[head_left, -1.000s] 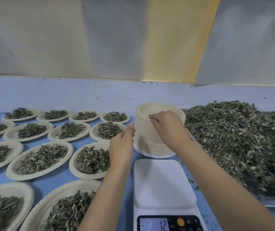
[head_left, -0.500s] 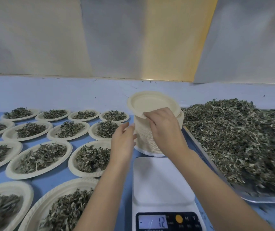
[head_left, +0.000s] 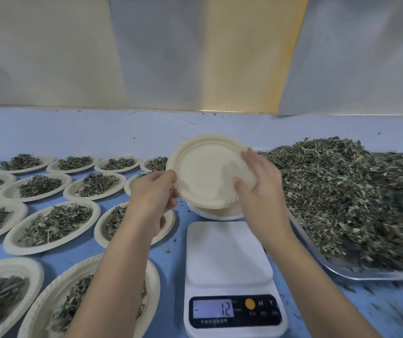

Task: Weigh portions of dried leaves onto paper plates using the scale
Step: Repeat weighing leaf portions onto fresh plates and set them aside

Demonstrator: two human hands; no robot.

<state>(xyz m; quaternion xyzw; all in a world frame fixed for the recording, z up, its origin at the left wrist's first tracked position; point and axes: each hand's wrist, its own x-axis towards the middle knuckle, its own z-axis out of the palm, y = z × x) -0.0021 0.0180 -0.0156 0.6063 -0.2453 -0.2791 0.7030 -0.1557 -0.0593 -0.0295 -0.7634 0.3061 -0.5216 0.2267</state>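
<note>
A blue tabletop (head_left: 173, 262) runs to a pale far wall (head_left: 73, 132) (flecked with dark specks). Above it hang grey and yellowish panels (head_left: 171, 57), perhaps cloth or plastic sheeting.

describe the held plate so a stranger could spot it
Find the white scale at the front. Just beyond it, over the plate stack, the left hand and right hand hold one paper plate tilted up. Unlike the leaf-filled plates on its left, it is empty.
</note>
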